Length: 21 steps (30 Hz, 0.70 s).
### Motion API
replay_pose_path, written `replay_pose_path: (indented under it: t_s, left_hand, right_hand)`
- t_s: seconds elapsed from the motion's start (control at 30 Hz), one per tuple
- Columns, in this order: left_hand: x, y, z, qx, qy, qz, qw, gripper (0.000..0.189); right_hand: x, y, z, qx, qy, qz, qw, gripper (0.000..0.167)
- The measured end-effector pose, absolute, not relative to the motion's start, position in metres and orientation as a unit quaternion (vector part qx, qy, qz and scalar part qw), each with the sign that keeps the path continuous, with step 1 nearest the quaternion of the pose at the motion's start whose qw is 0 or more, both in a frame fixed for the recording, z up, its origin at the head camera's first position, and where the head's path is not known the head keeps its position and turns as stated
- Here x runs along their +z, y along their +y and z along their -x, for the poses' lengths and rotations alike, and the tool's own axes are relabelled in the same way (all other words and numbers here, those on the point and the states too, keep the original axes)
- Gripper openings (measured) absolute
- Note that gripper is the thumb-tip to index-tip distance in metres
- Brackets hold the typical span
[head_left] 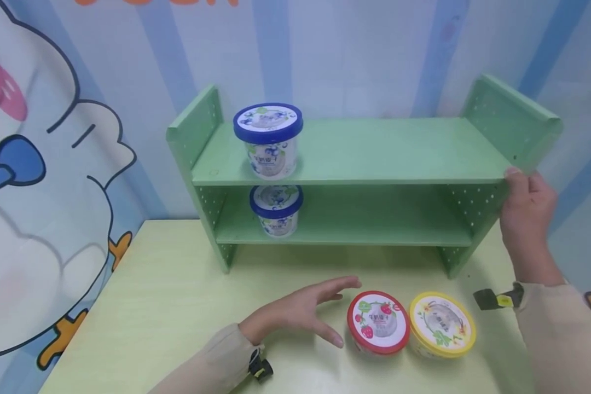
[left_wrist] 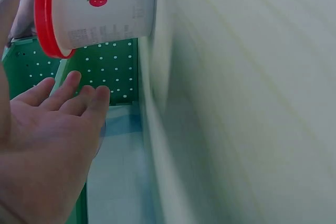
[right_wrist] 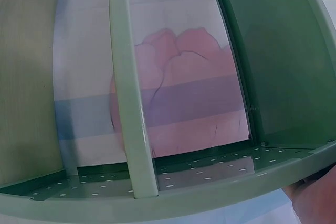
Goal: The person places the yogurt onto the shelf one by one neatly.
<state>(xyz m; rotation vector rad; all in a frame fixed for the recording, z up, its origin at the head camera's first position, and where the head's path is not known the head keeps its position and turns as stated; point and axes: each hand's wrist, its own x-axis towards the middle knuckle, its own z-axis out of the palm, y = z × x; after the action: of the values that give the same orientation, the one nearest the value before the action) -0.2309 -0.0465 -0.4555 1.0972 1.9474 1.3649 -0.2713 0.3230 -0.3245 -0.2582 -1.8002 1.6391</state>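
Observation:
A green two-tier shelf (head_left: 384, 148) stands on the table against the wall. My right hand (head_left: 527, 210) grips the front edge of its right side panel; the right wrist view shows part of that hand (right_wrist: 317, 198) at the panel. My left hand (head_left: 300, 309) is spread, thumb and fingers apart, just left of a tub with a red lid (head_left: 379, 323) and strawberry pictures, not touching it. In the left wrist view the strawberry tub (left_wrist: 105, 11) is beyond the left hand's fingers (left_wrist: 68, 95). Beside the red-lidded tub sits a yellow-lidded tub (head_left: 442, 324).
One blue-lidded tub (head_left: 268, 139) stands on the upper tier at the left, and another blue-lidded tub (head_left: 277, 210) on the lower tier beneath it. The pale yellow table (head_left: 177, 290) extends to the left. A striped cartoon wall (head_left: 345, 60) rises behind.

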Motion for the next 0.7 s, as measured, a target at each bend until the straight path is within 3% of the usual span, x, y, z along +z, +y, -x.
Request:
replay_pose_path:
  t_s: [0.7]
  left_hand:
    - [-0.469,-0.031,0.229,0.515,0.709,-0.376,0.302,0.109]
  right_hand:
    - [-0.326,0.325,0.272,0.582,-0.726,0.096,0.354,0.023]
